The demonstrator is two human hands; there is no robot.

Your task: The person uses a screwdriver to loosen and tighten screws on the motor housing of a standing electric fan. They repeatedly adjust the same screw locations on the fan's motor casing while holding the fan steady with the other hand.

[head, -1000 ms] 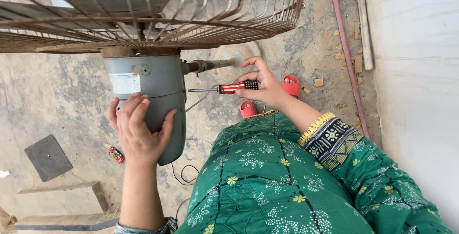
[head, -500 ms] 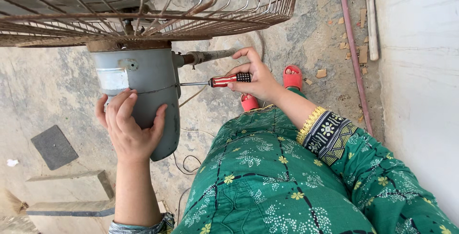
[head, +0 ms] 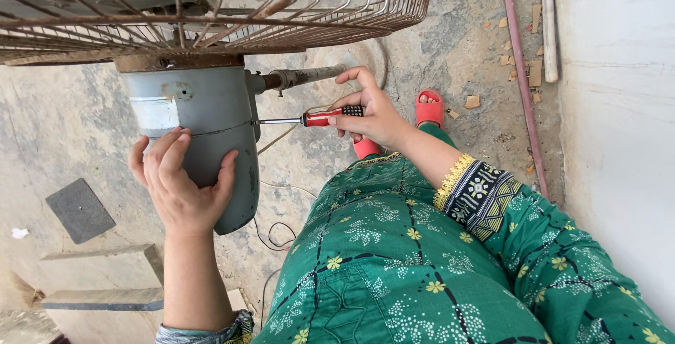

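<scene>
Head view, the only one: grey metal motor housing (head: pixel 204 133) of a large fan seen hanging below a rusty wire guard (head: pixel 232 13), well above the concrete floor (head: pixel 56 119). Left hand (head: pixel 179 186) spread open and pressed flat against the lower curve of the housing, fingers wide, bracing rather than gripping. Right hand (head: pixel 373 115) closed around the red-and-black handle of a screwdriver (head: pixel 316 117), shaft held level, tip set against the side seam of the housing just below the stub pipe (head: pixel 302 77). Judged heavy and rigid: sheet-metal shell over a motor, smooth painted surface, likely slippery under a flat palm and apt to swing on its mount if pushed off centre. Best hold judged to be underneath the rounded end, or around the body near the seam, clear of the guard wires, which look rusted and sharp-edged. Screwdriver judged light and stiff, handle ribbed for grip; tip liable to skid off the seam. Thin cable (head: pixel 278 231) trailing loose below the housing, near a green patterned garment (head: pixel 394 266). Pink hose (head: pixel 520 84) along the white wall (head: pixel 619 140), well apart
</scene>
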